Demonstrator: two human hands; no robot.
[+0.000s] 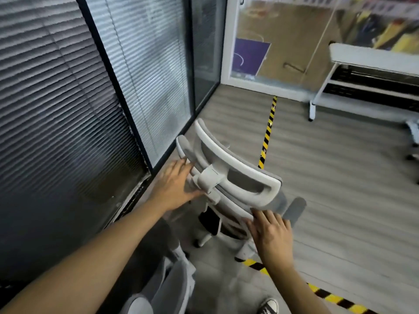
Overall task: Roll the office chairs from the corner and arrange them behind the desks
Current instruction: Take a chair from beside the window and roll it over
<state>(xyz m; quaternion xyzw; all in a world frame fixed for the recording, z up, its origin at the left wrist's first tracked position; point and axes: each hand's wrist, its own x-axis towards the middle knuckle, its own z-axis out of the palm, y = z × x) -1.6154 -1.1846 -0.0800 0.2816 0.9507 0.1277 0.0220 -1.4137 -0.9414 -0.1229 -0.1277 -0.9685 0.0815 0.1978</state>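
A white and grey office chair (229, 177) stands in the middle of the view with its back toward me, close to the glass wall on the left. My left hand (174, 184) grips the left side of its backrest frame beside the headrest joint. My right hand (272, 234) presses on the right edge of the backrest, fingers curled over it. The chair's white wheeled base (204, 240) shows below the seat. A second grey and white chair (172, 282) sits at the bottom of the view, under my left forearm. A white desk (367, 57) stands at the far right.
Dark-framed glass panels with blinds (68, 109) run along the left. Yellow-black tape (268, 130) crosses the grey floor toward the back wall and along the bottom right. Another chair's base (413, 141) shows at the right edge. My shoe (269, 307) is at the bottom.
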